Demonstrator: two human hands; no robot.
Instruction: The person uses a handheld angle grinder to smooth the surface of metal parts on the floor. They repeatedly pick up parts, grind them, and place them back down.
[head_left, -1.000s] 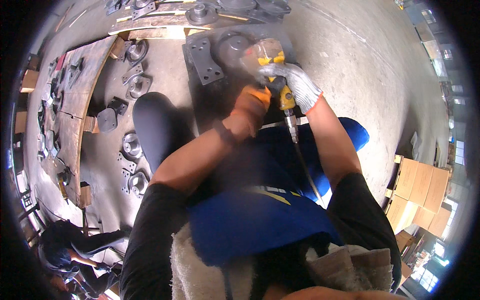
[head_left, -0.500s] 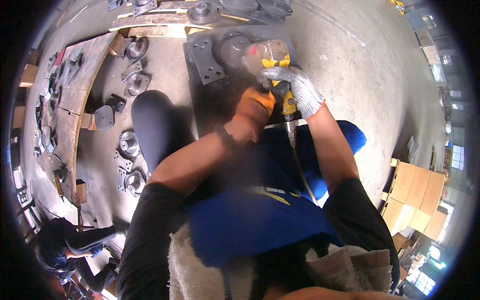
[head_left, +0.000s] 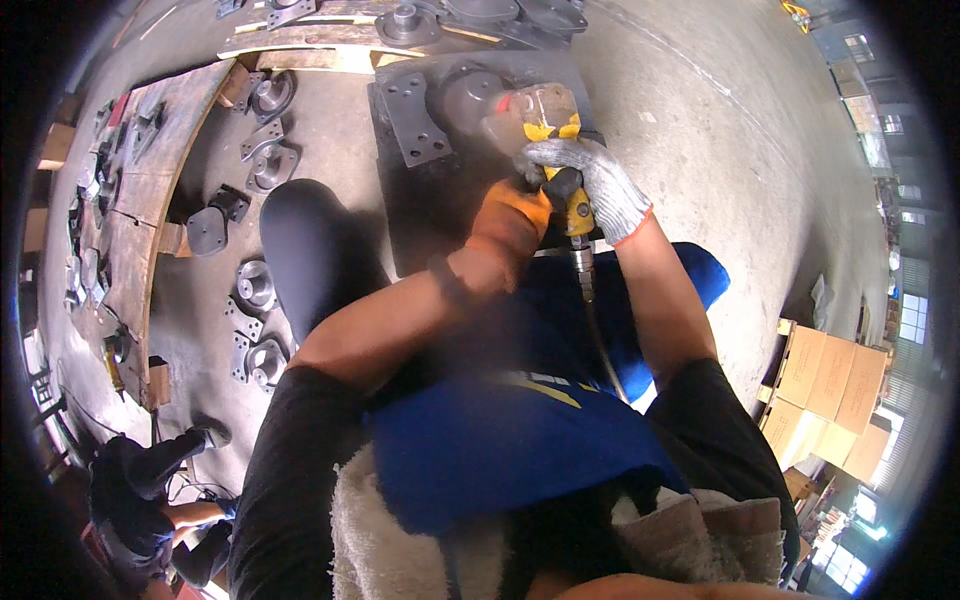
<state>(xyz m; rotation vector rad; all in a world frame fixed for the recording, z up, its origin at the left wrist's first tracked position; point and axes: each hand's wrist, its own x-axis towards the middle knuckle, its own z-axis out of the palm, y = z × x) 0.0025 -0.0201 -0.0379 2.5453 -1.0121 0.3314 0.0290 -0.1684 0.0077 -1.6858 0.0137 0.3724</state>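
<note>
My right hand (head_left: 600, 180), in a white knit glove with an orange cuff, is wrapped round a yellow air grinder (head_left: 577, 207). My left hand (head_left: 515, 210), in an orange glove, is closed on the grinder's near left side, its fingertips partly hidden. The tool's worn head is over the right side of a round metal hub part (head_left: 472, 98) on a dark work plate (head_left: 400, 215); haze blurs where they meet. Left of the hub lies a grey metal plate with holes (head_left: 416, 120). From the grinder's metal coupling, an air hose (head_left: 600, 345) runs down towards me.
Several hub parts and brackets (head_left: 257, 285) lie on the floor at left, beside a low wooden table (head_left: 165, 170) bearing more parts. A wooden pallet (head_left: 300, 60) with castings stands beyond the plate. Stacked cartons (head_left: 825, 385) are at right. Another person (head_left: 130, 500) crouches lower left.
My hands and the grinder hold almost the same place over the hub part. At lower left, the other person has shifted posture, with an arm and leg in new positions.
</note>
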